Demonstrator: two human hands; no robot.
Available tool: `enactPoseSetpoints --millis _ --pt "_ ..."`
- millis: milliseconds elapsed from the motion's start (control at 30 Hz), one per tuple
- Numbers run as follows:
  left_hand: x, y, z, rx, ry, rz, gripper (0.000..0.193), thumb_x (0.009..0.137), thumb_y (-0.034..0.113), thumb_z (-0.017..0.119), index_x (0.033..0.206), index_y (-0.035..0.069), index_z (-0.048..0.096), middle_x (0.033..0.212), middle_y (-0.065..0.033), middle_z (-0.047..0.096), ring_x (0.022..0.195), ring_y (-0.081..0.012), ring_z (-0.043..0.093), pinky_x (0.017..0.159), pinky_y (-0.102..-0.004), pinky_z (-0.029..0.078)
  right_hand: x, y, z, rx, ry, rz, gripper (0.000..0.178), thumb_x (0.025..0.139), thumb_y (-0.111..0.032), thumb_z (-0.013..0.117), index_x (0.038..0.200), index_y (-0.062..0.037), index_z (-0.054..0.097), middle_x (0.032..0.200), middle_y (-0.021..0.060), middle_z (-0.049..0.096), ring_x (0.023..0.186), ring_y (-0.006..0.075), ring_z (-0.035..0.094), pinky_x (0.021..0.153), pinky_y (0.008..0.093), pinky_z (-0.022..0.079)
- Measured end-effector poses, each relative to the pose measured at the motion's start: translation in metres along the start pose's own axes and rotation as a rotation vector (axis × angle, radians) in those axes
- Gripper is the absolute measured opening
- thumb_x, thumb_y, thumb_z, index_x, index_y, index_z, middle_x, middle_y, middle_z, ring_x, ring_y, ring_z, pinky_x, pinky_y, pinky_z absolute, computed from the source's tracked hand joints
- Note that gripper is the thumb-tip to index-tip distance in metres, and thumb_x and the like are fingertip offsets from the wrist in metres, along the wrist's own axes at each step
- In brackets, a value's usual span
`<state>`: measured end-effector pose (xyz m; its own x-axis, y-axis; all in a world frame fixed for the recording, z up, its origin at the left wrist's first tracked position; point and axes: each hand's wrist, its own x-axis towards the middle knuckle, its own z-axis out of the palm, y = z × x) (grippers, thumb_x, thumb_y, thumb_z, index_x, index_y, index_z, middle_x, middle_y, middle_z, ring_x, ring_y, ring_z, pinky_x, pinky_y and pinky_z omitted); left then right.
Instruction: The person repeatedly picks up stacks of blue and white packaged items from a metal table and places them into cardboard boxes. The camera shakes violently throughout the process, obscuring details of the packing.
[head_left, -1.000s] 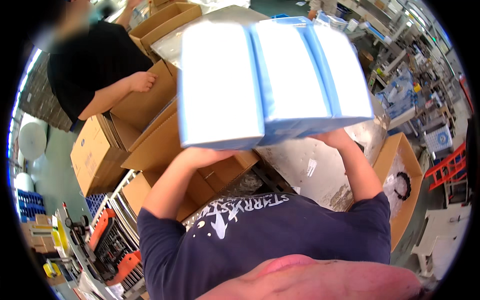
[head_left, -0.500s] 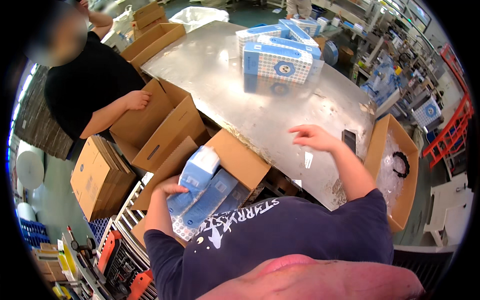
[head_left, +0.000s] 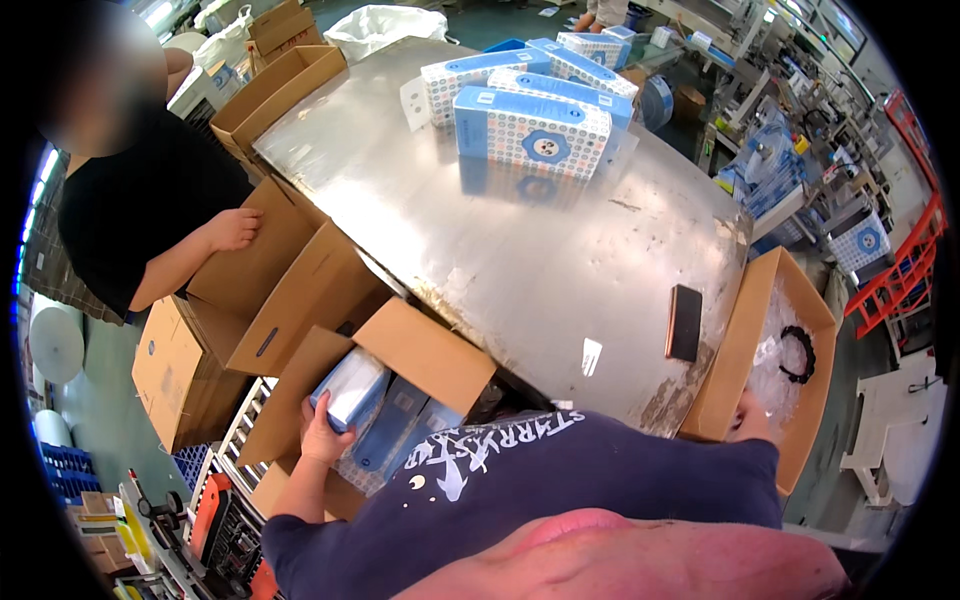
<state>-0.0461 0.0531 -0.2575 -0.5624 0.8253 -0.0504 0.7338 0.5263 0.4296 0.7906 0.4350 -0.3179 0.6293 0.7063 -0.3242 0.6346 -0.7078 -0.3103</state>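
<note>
My left hand grips the edge of a blue and white box, which sits tilted in the open cardboard carton at my left front. More blue boxes stand beside it inside that carton. At my right side, my right hand is at the near part of a long open carton that holds crumpled clear plastic bags. Its fingers are mostly hidden, so I cannot tell whether they hold anything.
Several patterned blue and white boxes stand on the metal table. A phone and a white paper slip lie closer to me. At the left, a co-worker's hand rests on another open carton, near flattened cartons.
My right hand has moved from above the table down to the carton at my right. My left hand and its box have shifted left and lower in the carton.
</note>
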Motion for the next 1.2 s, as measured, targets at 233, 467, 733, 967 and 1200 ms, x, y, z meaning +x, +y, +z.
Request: enactPoseSetpoints --millis 233,467,733,967,1200 --pt "0.115 0.099 0.091 0.666 -0.589 -0.49 0.1 0.064 0.041 0.074 0.141 0.019 0.015 0.139 -0.018 0.023 0.128 -0.0346 0.03 0.099 -0.044 0.036 -0.016 0.018 0.031 0.053 -0.143 0.147 0.05 0.078 -0.026 0.059 0.118 0.0022 0.05 0.102 0.0198 0.056 0.085 0.0312 0.057 0.073 0.0399 0.045" --pt "0.087 0.009 0.152 0.569 -0.47 -0.086 0.111 0.061 0.045 0.075 0.144 0.017 0.007 0.149 -0.0161 0.001 0.134 -0.0411 0.013 0.102 -0.0535 0.027 -0.006 0.022 0.026 0.072 -0.188 0.181 0.046 0.078 -0.019 0.057 0.119 0.0007 0.049 0.092 0.0159 0.055 0.074 0.0267 0.055 0.062 0.0371 0.045" --pt "0.061 0.04 0.141 0.515 -0.707 -0.077 0.138 0.045 0.045 0.085 0.142 0.004 -0.005 0.145 -0.0262 -0.005 0.133 -0.0458 0.003 0.102 -0.0587 0.025 -0.02 0.016 0.02 0.064 -0.164 0.145 0.044 0.078 -0.012 0.055 0.12 -0.001 0.048 0.081 0.0115 0.055 0.062 0.0216 0.053 0.05 0.0339 0.044" --pt "0.078 0.048 0.128 0.411 -0.758 0.01 0.12 0.051 0.059 0.077 0.139 -0.002 0.021 0.142 -0.0298 0.017 0.134 -0.0402 0.013 0.108 -0.0498 0.013 -0.044 -0.066 -0.039 0.179 0.059 -0.142 0.043 0.079 -0.006 0.053 0.121 -0.0025 0.047 0.071 0.0076 0.055 0.052 0.0171 0.052 0.04 0.0311 0.044" --pt "0.074 0.057 0.051 -0.841 -0.402 -0.216 0.038 0.083 0.017 0.062 0.115 -0.002 0.054 0.089 -0.0083 0.062 0.075 -0.0121 0.058 0.067 -0.0253 0.049 -0.235 -0.257 -0.1 0.912 -0.296 -0.791 0.041 0.078 -0.003 0.06 0.116 -0.005 0.047 0.088 0.0047 0.06 0.074 0.015 0.063 0.055 0.023 0.051"
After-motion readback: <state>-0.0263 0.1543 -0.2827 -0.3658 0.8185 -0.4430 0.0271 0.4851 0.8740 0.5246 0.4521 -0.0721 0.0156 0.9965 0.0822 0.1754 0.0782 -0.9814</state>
